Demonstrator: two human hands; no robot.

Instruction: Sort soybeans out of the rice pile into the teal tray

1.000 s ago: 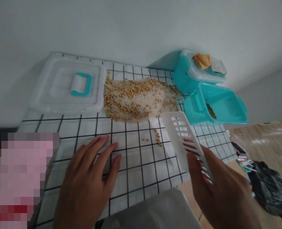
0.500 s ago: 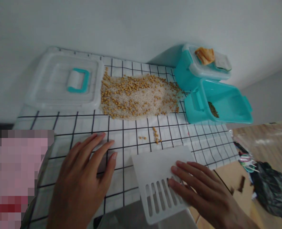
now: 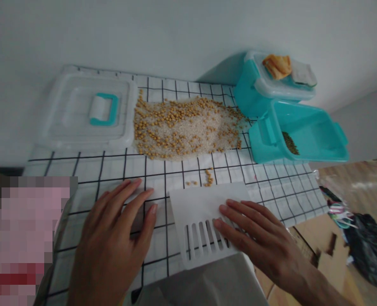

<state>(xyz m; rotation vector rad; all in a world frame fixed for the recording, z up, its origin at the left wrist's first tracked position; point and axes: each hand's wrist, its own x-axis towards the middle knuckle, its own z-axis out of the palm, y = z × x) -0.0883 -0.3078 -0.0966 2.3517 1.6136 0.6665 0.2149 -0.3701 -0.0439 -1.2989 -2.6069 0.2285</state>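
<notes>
Lowered slotted white panel (image 3: 197,208) from tilted hold to flat on desk (image 3: 271,187), under outspread right hand (image 3: 258,244); since nudged toward 11 o'clock, nearer loose beans (image 3: 207,178).

Left hand (image 3: 114,242) lies flat, palm down, fingers extended forward and slightly spread; right hand (image 3: 258,242) lies flat, palm down, fingers extended toward the left. Right forearm (image 3: 316,284) enters from lower right; the hands are apart.

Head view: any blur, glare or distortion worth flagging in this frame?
Head view: soft even light, no glare; the lidded teal box casts a faint shadow on the wall; lines of the checked cloth splay, wide-angle distortion; lower-left patch pixelated; left hand, right hand and slotted scoop slightly soft.
</notes>
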